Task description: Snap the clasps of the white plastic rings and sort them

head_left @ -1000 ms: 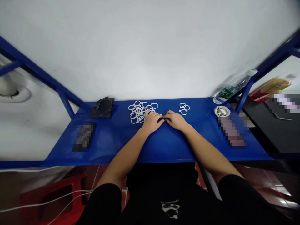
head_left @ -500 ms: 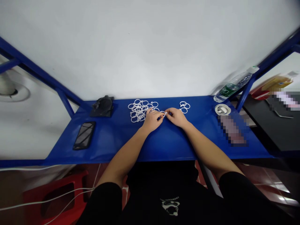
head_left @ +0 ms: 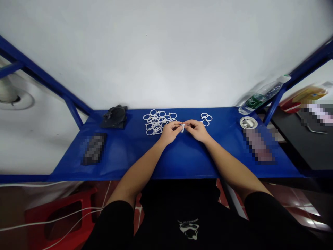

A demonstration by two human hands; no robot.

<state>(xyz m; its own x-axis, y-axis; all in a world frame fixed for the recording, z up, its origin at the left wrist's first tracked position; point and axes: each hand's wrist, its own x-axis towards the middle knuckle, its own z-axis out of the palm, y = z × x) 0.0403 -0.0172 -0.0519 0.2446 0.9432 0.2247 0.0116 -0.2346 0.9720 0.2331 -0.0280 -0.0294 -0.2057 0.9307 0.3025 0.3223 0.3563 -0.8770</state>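
Observation:
Between my two hands is a small white ring [head_left: 182,128] with a knob-like bit at its top, seen nearly edge-on. The fingertips of my left hand [head_left: 171,132] pinch it from one side, and those of my right hand [head_left: 196,130] from the other. Just beyond my left hand lies a loose heap of white rings [head_left: 155,121], several overlapping, each thin and with a small nub. A smaller group of 3 similar rings [head_left: 205,123] lies past my right hand. My fingers partly cover the held ring.
The blue tabletop [head_left: 187,163] meets a white wall. A black plastic bag [head_left: 114,117] and a blurred-out dark object [head_left: 94,148] lie left. A water bottle [head_left: 256,99] leans at right, near a coiled white cable [head_left: 248,123]. A red stool [head_left: 61,215] stands below.
My hands have drawn closer together, and the ring between them has turned from lying sideways to nearly edge-on. The heap and the small group stay in place.

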